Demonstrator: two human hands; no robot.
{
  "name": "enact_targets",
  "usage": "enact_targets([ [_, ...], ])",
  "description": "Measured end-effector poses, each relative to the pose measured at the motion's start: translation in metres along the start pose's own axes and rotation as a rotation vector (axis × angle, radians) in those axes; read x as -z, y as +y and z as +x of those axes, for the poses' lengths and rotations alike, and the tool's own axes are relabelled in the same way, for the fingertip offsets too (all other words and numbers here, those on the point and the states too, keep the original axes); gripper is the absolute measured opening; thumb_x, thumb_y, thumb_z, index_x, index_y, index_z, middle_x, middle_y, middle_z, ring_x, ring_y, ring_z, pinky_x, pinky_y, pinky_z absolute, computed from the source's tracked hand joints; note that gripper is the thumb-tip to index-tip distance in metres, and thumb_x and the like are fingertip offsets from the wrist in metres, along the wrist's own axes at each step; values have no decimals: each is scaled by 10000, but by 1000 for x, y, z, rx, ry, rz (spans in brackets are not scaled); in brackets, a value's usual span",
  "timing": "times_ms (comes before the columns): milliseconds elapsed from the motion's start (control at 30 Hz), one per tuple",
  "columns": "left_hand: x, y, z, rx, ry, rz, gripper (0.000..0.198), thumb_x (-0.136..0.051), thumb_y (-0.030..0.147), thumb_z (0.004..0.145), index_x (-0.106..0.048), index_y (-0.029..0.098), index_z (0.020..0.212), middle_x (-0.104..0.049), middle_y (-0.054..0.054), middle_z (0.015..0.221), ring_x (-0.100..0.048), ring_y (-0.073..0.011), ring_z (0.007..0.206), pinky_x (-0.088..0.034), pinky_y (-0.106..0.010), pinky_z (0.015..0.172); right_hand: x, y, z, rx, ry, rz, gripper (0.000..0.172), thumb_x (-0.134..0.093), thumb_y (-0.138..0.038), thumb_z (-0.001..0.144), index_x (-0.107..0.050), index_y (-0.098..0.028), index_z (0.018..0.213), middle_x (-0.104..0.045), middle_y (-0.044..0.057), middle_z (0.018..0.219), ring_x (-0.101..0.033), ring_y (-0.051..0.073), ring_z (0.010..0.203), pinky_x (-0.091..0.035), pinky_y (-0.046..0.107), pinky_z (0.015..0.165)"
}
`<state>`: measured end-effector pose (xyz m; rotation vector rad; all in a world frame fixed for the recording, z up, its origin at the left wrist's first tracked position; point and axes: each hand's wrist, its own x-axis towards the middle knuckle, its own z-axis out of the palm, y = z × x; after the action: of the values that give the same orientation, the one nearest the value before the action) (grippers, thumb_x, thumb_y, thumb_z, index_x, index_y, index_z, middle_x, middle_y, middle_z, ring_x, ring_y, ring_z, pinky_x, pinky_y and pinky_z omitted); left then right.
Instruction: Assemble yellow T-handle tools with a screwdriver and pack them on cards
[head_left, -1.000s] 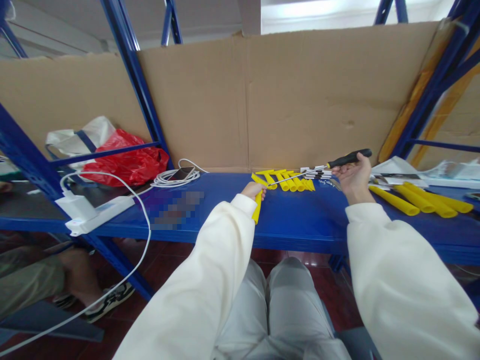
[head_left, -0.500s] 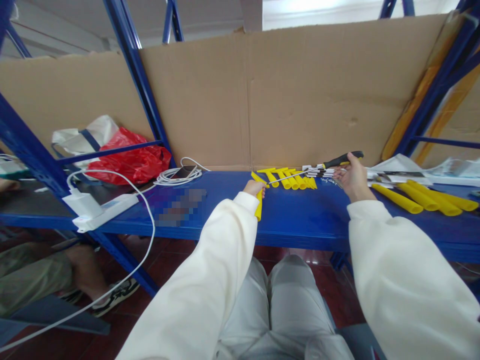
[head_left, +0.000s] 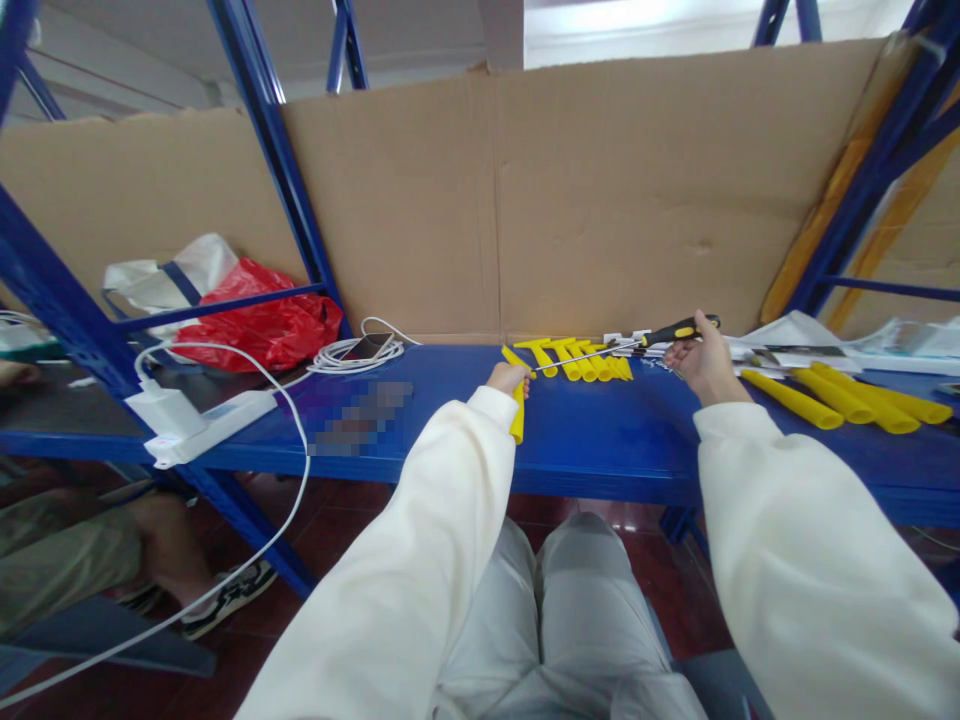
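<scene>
My left hand (head_left: 508, 378) is closed around a yellow tapered plastic piece (head_left: 518, 425), its wide end pointing toward me and a narrower arm sticking out beyond my fingers. In my right hand (head_left: 706, 365) is a long screwdriver (head_left: 675, 331) with a black and yellow handle. Its thin metal shaft slopes down to the left and reaches the yellow piece by my left fingers; the tip's exact contact is too small to tell. Just beyond lie several yellow T-shaped pieces (head_left: 574, 365) in a row. Small metal bits, perhaps screws (head_left: 660, 364), lie near my right hand.
Several yellow tapered tubes (head_left: 799, 402) lie on the blue shelf (head_left: 600, 440) at right, before white plastic bags (head_left: 802, 330). A coiled white cable (head_left: 341, 354), power strip (head_left: 217, 425) and red bag (head_left: 262, 315) are at left. Cardboard (head_left: 600, 200) stands behind. Another person's leg (head_left: 161, 535) shows lower left.
The screwdriver's handle has dipped a little and shifted slightly left, and its shaft lies flatter. My left hand keeps its hold on the yellow piece, nearly unmoved.
</scene>
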<state>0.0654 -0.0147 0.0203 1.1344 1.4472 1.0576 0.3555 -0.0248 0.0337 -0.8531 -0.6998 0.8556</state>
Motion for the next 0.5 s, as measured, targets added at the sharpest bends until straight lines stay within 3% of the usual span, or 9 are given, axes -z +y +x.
enact_targets([
  [100,0,0,0,-4,3,15,199,-620,-18,867,-665,117,729,-448,53,428,-449,-99,419,-451,-220,495,-2,-7,-5,-135,57,23,343,-491,-473,1026,-502,-265,753,-453,-7,492,-470,171,427,-441,264,364],
  [200,0,0,0,-12,6,27,246,-625,-31,864,-638,126,676,-452,51,432,-452,-94,424,-463,-229,523,-4,-10,-7,-130,84,22,337,-411,-412,1046,-519,-267,762,-462,1,495,-460,175,428,-421,254,358],
  [500,1,-1,0,-38,14,72,288,-651,-48,815,-601,142,604,-461,43,429,-481,-104,452,-481,-244,559,1,-3,2,-37,105,-15,281,-577,-368,1001,-519,-254,751,-504,-35,543,-477,131,412,-391,213,343],
])
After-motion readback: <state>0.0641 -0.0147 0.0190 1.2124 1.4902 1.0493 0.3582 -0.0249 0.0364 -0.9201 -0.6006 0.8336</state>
